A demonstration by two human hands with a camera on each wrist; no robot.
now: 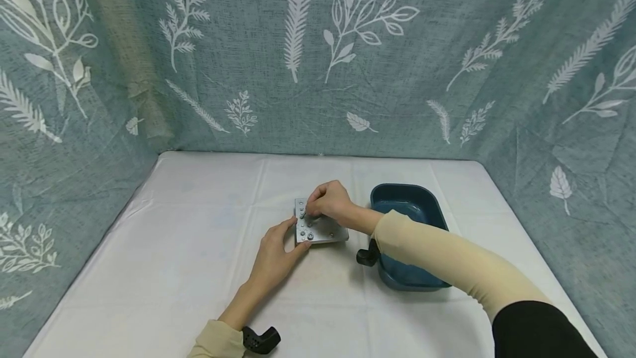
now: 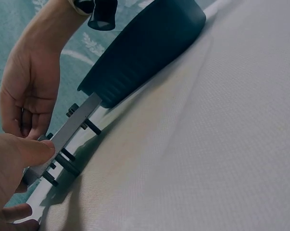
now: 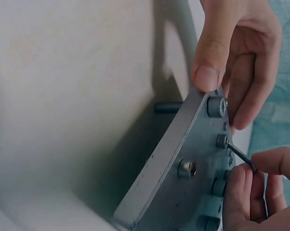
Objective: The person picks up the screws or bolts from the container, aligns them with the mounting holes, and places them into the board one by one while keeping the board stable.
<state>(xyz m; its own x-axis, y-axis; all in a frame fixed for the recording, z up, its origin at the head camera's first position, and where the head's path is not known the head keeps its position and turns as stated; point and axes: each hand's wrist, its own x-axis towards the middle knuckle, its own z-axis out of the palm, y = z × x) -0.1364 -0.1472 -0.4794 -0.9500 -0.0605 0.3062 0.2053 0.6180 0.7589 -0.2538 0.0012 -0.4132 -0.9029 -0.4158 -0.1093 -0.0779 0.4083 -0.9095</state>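
A grey metal plate point(image 1: 325, 232) sits on the white table, carrying several socket-head screws. Threaded shanks point(image 2: 68, 165) stick out beneath it and hold it raised. My left hand point(image 1: 273, 261) grips the plate at its left end, thumb point(image 3: 207, 77) on the near edge and fingers toward the far side. Over the plate, my right hand point(image 1: 333, 203) pinches a thin hex key point(image 3: 240, 155). The key's tip is in the head of a small socket screw point(image 3: 222, 141). A larger socket screw point(image 3: 217, 106) stands near the left thumb, and a brassy screw point(image 3: 187, 168) sits apart from the others.
A dark blue plastic bin point(image 1: 407, 272) stands just right of the plate, partly covered by my right forearm point(image 1: 447, 247). Black wrist cameras point(image 1: 367, 256) sit on both wrists. A green leaf-patterned curtain point(image 1: 318, 115) surrounds the back and sides of the table.
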